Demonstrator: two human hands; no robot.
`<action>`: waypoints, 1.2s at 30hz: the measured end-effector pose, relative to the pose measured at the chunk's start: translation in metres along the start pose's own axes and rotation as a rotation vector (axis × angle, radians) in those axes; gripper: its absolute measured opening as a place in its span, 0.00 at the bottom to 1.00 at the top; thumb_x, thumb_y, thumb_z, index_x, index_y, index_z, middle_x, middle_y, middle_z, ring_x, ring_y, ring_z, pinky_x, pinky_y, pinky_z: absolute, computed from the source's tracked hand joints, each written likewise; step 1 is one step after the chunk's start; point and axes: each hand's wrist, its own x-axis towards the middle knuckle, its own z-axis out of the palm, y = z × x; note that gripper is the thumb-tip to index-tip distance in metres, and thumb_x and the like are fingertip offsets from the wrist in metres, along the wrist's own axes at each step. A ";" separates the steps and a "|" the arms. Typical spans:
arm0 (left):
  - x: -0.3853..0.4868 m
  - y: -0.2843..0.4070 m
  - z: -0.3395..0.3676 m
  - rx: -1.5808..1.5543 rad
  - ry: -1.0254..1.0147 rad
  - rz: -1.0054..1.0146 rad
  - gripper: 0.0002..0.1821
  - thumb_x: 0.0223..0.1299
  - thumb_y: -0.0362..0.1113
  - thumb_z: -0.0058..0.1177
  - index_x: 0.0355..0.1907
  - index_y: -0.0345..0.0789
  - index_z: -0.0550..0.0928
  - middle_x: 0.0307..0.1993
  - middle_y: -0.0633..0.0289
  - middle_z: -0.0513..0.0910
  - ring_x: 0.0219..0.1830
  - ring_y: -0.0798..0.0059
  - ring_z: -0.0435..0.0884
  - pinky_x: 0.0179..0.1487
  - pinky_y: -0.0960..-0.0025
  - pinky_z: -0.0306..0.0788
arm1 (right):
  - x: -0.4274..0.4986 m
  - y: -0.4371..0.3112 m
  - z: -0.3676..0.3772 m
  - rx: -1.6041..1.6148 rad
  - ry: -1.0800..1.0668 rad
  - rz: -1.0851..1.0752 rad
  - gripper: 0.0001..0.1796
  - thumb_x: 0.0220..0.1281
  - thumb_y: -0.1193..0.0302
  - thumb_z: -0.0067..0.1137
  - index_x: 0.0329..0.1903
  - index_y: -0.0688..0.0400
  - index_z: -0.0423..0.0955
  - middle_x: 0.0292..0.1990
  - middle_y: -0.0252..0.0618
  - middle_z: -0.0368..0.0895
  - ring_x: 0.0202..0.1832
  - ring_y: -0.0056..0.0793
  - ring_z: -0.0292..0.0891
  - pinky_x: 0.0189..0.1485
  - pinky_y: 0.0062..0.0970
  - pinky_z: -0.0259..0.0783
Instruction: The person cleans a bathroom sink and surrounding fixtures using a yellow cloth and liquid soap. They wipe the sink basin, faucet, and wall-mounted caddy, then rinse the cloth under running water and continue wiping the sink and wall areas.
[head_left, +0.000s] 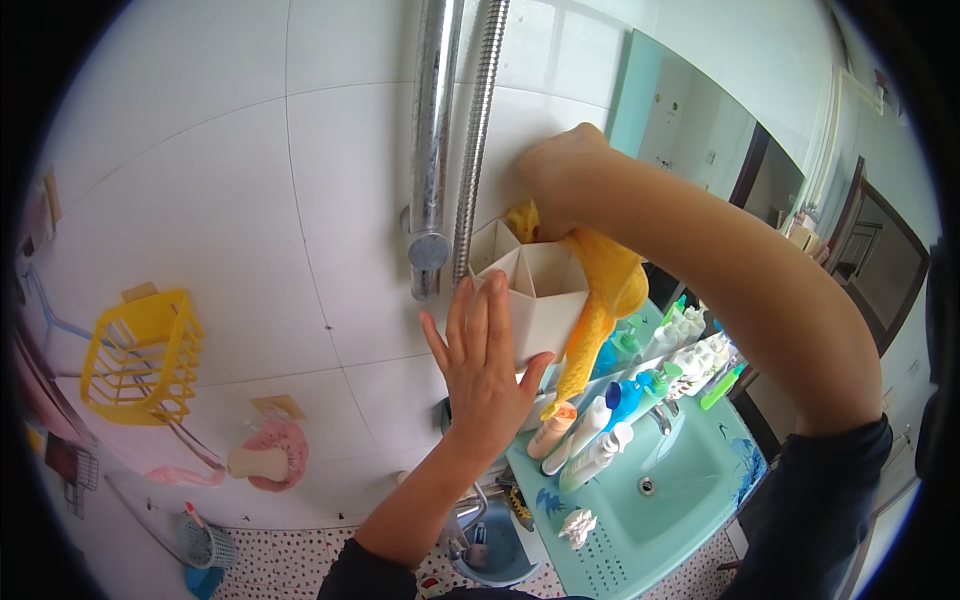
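Note:
My left hand presses against the front of a white compartmented holder, its fingers spread over the near face and the thumb at the lower corner. The holder sits by the tiled wall, and its visible compartments look bare. My right hand is behind the holder, near the wall, with a yellow cloth bunched beneath it. Most of the right fingers are hidden. The cloth hangs down the holder's right side towards the bottles, and a smaller piece of it shows at the back rim.
A chrome pipe and a metal shower hose run just left of the holder. Below stand several bottles on a green glass washbasin, beside a crumpled white tissue. A mirror is at right; a yellow basket hangs at left.

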 end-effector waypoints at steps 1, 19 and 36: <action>0.000 -0.001 -0.001 -0.007 -0.001 -0.006 0.53 0.51 0.52 0.64 0.73 0.34 0.51 0.70 0.56 0.60 0.73 0.56 0.53 0.73 0.40 0.31 | 0.005 -0.006 -0.002 -0.031 -0.050 0.004 0.22 0.40 0.53 0.72 0.38 0.51 0.83 0.36 0.33 0.85 0.42 0.30 0.82 0.41 0.29 0.74; -0.007 0.002 0.001 -0.159 0.007 -0.097 0.58 0.48 0.42 0.68 0.74 0.32 0.45 0.74 0.52 0.50 0.75 0.57 0.49 0.73 0.37 0.32 | -0.035 0.008 0.014 0.468 0.501 0.131 0.26 0.36 0.50 0.71 0.37 0.55 0.83 0.32 0.41 0.85 0.37 0.41 0.82 0.42 0.37 0.76; -0.017 0.003 0.009 -0.182 0.080 -0.164 0.53 0.51 0.44 0.67 0.73 0.32 0.49 0.69 0.50 0.56 0.69 0.54 0.56 0.70 0.32 0.38 | -0.005 -0.041 -0.011 0.012 0.375 -0.074 0.22 0.35 0.55 0.75 0.33 0.53 0.82 0.29 0.34 0.83 0.33 0.34 0.83 0.36 0.30 0.77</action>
